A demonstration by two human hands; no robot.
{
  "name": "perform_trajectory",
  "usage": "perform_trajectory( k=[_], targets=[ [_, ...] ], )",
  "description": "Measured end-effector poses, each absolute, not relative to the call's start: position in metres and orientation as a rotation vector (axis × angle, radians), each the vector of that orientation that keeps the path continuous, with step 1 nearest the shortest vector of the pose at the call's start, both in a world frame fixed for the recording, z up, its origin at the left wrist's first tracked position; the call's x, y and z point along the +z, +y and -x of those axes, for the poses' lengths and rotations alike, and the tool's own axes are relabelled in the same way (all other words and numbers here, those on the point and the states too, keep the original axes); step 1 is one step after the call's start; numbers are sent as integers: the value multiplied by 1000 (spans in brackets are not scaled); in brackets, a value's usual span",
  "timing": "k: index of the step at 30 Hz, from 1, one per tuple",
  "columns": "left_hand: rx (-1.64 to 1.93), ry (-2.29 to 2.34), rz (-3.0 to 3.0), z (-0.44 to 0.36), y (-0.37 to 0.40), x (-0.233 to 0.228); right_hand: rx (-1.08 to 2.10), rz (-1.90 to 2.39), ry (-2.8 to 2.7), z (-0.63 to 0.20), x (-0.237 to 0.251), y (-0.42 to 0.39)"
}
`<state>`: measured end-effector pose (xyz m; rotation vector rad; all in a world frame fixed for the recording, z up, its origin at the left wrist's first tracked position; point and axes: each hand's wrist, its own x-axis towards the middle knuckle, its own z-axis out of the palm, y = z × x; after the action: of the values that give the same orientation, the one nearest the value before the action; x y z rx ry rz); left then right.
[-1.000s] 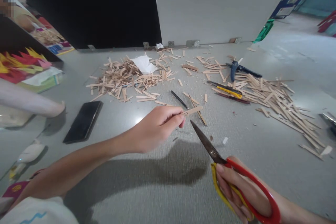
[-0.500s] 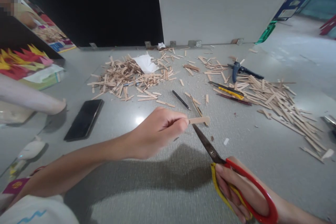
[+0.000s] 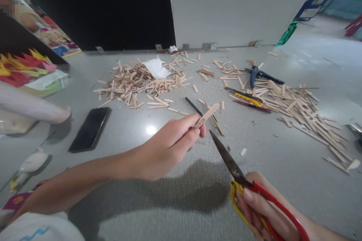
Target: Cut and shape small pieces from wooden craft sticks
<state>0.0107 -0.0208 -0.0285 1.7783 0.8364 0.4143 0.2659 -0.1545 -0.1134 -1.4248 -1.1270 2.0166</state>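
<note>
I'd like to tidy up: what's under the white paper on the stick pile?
Wooden sticks show along the edges of the white paper, which seems to rest on them. Whatever lies directly beneath it is covered and cannot be seen.

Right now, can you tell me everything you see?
Held stick: one, tan, left hand
Scissors: one, red and yellow handles, right hand
Pen: one, black, middle
Phone: one, black, left
Left heap: countless sticks, tan, back left
Crumpled sheet: one, white, on left heap
Right heap: countless sticks, tan, right side
Cutter: one, yellow, by right heap
Tool: one, blue, by right heap
Panels: two, black and whitish, back
Spiky paper: several, red and yellow, left
Another person: one, blurred, upper left
Tiny or unclear things omitted.
Left hand: one, bare, middle
Right hand: one, bare, lower right
</note>
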Motion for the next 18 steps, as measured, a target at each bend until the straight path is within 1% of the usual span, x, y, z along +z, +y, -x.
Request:
perform_trajectory(
  k=[3, 5, 6, 7, 10, 11, 12, 14, 16, 18],
  targets=[
    [408, 844, -1797, -11, -21, -30, 1950, 1486, -1119, -265, -108, -155],
    [412, 861, -1854, -11, -20, -31, 1792, 1562, -1234, -266, -102, -145],
    [418, 873, -1898, -11, -19, -32, 1653, 1614, -1354, -268, -98, -137],
    [420, 883, -1947, -11, -18, -33, 1469, 1668, -1536, -273, -96, -127],
    [450, 917, -2061, -9, -11, -35, 643, 1944, -1829, -296, -89, -99],
    [471, 930, -2082, -7, -9, -35, 437, 2024, -1878, -306, -86, -91],
    [494, 917, -2089, -6, -6, -34, 315, 2088, -1932, -316, -84, -85],
    [575, 870, -2057, -2, -2, -31, 184, 2248, -2021, -335, -77, -76],
    [670, 823, -1975, 1, 2, -28, 181, 2394, -2131, -347, -71, -72],
    [716, 827, -1877, 4, 5, -28, 56, 2484, -2201, -352, -69, -69]
  ],
)
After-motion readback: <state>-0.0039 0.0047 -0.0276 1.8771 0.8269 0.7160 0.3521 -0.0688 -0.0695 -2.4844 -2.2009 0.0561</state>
